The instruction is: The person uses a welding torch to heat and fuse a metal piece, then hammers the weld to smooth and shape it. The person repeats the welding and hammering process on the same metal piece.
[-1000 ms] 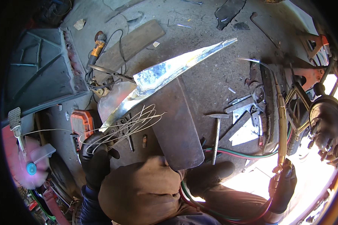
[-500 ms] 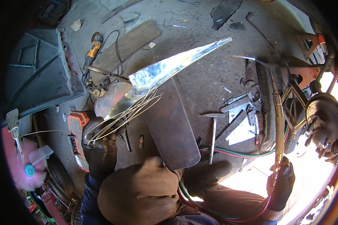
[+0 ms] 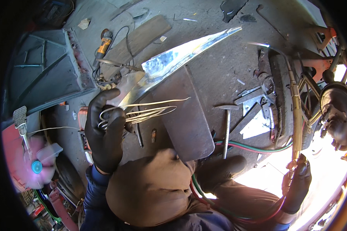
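Observation:
My gloved left hand [image 3: 108,127] grips a looped bundle of pale wire [image 3: 154,112] left of a dark steel plate [image 3: 183,115]. My gloved right hand [image 3: 297,179] grips a brass torch [image 3: 296,115], whose bent tip has a small bright flame and points leftward toward a shiny folded sheet-metal piece [image 3: 181,54]. That piece lies diagonally over the plate, its lower end behind the wire and hand, with a clamping tool [image 3: 119,65] at its left. A hammer [image 3: 226,131] lies beside the plate.
An angle grinder [image 3: 104,45] and board [image 3: 142,34] lie at upper left, near a metal panel [image 3: 42,65]. A spinning pink fan [image 3: 36,166] is lower left. Metal scraps [image 3: 250,125], hoses [image 3: 250,147], scissor jack [image 3: 310,96] and hub assembly [image 3: 335,111] are right.
My left hand has risen, its fingers now higher around the wire bundle, whose loops have swung flatter. The torch remains in my right hand with little movement. The view has shifted slightly.

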{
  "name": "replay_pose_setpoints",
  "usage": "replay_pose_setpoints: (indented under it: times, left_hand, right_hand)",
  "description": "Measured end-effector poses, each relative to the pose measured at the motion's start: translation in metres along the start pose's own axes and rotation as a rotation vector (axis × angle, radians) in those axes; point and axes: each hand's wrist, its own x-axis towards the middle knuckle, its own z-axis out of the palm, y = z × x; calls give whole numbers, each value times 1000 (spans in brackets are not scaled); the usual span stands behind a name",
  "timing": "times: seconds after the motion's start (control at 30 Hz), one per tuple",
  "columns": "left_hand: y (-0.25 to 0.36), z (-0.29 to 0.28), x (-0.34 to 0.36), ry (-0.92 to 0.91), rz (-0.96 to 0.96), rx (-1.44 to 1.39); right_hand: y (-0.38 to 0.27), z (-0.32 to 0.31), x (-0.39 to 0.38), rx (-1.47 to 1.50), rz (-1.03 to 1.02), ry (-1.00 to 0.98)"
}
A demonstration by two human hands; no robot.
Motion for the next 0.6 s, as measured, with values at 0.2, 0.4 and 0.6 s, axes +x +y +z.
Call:
replay_pose_setpoints:
  times: [0.2,0.4,0.6]
  left_hand:
    - [11,-30,-8,-158,-45,284]
    - [-9,-80,-28,-366,39,571]
    - [2,-72,-30,-367,18,406]
  right_hand:
    - [1,1,-5,-63,-10,58]
    - [0,1,-5,-53,-25,9]
    - [2,3,-5,-24,-43,-9]
